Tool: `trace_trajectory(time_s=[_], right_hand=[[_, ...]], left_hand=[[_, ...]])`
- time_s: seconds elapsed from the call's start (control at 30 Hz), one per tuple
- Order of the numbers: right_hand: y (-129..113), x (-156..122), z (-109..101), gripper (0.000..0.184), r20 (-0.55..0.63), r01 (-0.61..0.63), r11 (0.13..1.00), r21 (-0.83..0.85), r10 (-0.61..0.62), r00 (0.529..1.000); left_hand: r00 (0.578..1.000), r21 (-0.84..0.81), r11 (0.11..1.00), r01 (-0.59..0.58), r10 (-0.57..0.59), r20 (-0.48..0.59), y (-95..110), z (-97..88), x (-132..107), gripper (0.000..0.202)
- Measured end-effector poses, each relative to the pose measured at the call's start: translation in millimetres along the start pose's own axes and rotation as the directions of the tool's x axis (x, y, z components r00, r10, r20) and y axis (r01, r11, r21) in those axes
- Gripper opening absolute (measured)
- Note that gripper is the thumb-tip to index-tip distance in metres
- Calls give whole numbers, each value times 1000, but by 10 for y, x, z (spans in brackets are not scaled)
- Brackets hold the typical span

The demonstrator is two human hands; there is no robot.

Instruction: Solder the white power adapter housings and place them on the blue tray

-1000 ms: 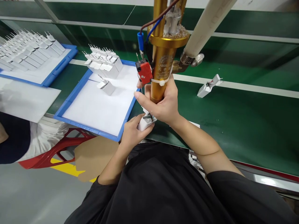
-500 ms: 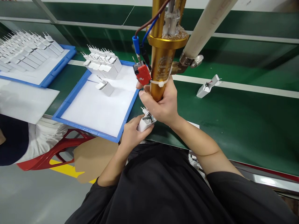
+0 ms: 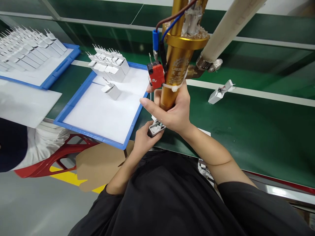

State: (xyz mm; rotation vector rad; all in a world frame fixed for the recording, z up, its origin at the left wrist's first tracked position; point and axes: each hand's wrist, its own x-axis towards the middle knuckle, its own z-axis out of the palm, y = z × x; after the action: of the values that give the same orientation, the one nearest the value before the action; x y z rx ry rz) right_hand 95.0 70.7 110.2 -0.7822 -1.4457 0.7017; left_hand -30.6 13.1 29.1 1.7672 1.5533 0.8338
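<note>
My right hand is wrapped round the lower end of a hanging gold-coloured tool that carries a red switch and a white hose. Just below it, my left hand grips a small white charger casing with its open end turned up under the tool's tip. The tip itself is hidden behind my right hand.
A blue tray with a white liner holds a cluster of white casings at its far end. A second blue tray at the far left is full of casings. One open casing lies on the green belt. Another person's sleeve shows at the left.
The tool and my right hand have shifted slightly right and up. The casing in my left hand has tipped so that its open end faces up.
</note>
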Motion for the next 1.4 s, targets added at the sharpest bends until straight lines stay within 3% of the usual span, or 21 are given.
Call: trace_trajectory(time_s=[0.3, 0.43, 0.6, 0.8, 0.9, 1.17, 1.3, 1.4], right_hand=[[-30, -48, 7, 26, 19, 2, 1000, -8, -2, 1000], [-21, -51, -1, 21, 11, 8, 1000, 11, -8, 1000], [-40, -70, -1, 30, 29, -14, 1000, 24, 13, 1000], [-62, -74, 6, 22, 35, -72, 997, 31, 71, 997], [-83, -71, 7, 27, 38, -86, 996, 24, 85, 996], [-24, -34, -48, 43, 98, -48, 998, 32, 45, 994], [13, 28, -61, 37, 46, -40, 983, 177, 32, 998], [17, 94, -57, 35, -32, -7, 976, 217, 15, 999]], left_hand=[[999, -192, 981, -30, 21, -48, 35, 355, -21, 35], [997, -228, 974, -12, -5, -77, 60, 396, -18, 38], [992, -260, 965, -42, 9, -128, 54, 411, -11, 39], [994, -284, 958, -27, -4, -107, 33, 420, -9, 39], [992, -283, 958, -41, 5, -128, 36, 422, -6, 41], [996, -197, 980, 30, -45, -74, 55, 293, 69, 36], [990, -185, 973, 139, -143, -7, -20, 109, 119, 35], [975, -277, 935, 221, -216, 51, -71, -24, 106, 38]])
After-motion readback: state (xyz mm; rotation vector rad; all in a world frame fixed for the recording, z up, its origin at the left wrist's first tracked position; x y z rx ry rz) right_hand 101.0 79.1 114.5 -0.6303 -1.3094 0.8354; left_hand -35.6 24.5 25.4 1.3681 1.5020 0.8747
